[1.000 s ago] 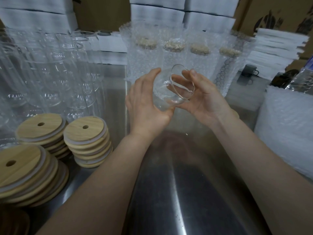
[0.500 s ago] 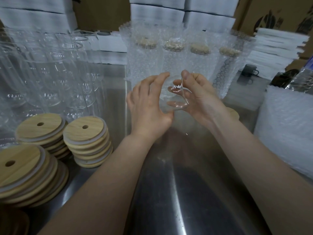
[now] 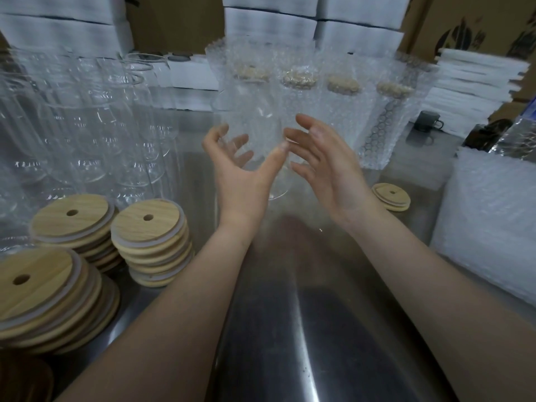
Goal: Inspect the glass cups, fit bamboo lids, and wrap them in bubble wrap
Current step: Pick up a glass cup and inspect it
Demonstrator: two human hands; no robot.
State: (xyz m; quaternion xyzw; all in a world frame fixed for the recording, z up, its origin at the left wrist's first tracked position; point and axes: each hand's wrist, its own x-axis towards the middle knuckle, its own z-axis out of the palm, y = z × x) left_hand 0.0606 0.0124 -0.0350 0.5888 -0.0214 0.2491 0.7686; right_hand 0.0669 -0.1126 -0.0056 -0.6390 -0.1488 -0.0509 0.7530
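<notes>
A clear glass cup is held up above the steel table, roughly upright. My left hand grips it, thumb in front and fingers showing through the glass. My right hand is beside the cup on its right, fingers spread, fingertips at or just off the glass wall. Three stacks of round bamboo lids with a centre hole stand at the left, one nearest my left arm. Several cups wrapped in bubble wrap with lids fitted stand in a row behind the hands.
Rows of bare glass cups fill the left side. A small lid pile lies right of my right hand. A pile of bubble wrap sits at the right edge. A dark mug and white boxes stand behind.
The cup has been turned from lying sideways between both hands to roughly upright in my left hand. My right hand has let go and spread its fingers.
</notes>
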